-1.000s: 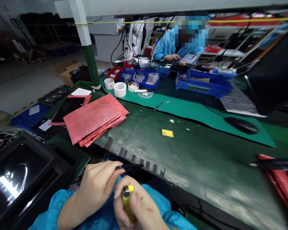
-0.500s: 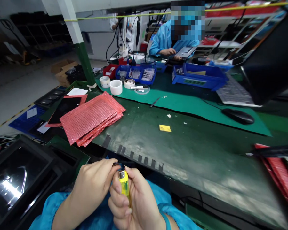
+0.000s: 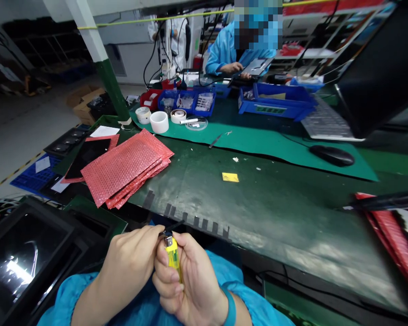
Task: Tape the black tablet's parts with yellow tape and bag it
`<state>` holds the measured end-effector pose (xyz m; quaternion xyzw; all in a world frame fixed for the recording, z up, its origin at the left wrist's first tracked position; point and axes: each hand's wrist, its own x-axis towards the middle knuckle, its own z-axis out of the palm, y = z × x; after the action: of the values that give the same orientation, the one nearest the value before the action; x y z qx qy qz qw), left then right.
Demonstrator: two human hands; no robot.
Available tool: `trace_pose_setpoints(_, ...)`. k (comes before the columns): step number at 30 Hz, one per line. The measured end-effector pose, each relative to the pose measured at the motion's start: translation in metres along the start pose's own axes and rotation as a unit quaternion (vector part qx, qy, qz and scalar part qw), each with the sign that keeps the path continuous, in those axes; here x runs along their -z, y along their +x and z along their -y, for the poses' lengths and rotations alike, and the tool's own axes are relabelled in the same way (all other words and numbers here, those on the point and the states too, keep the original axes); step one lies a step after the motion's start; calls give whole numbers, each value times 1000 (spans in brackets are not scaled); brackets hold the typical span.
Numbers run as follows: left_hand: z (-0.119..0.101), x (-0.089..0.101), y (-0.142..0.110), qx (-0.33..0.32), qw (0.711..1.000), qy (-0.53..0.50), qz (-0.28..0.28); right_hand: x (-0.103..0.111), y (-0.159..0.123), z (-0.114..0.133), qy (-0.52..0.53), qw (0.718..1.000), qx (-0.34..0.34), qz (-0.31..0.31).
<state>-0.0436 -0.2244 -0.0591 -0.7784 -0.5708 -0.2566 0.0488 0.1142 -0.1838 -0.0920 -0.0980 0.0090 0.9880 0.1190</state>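
At six o'clock in the view, by the near edge of the surface, a yellow, translucent lighter with a metal top is held nearly upright, wrapped by the fingers of the right hand. At its twelve o'clock, a thin black strip, partly hidden, is pinched by the fingers of the left hand.

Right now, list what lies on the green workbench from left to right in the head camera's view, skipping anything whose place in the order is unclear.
Red bubble-wrap pouches → clear round dish → thin dark tool → small yellow piece → black mouse → red packaging.
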Motion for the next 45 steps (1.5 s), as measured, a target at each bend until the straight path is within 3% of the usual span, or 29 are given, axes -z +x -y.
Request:
trace_pose_setpoints(18, 3, -9, -4, 25, 999, -26, 10, -3, 1, -1, -16, 999, 36, -32)
trace_pose_setpoints(45, 6, -13, -4, 12, 1000, -14, -2, -5, -2, -3, -14, 997, 58, -51)
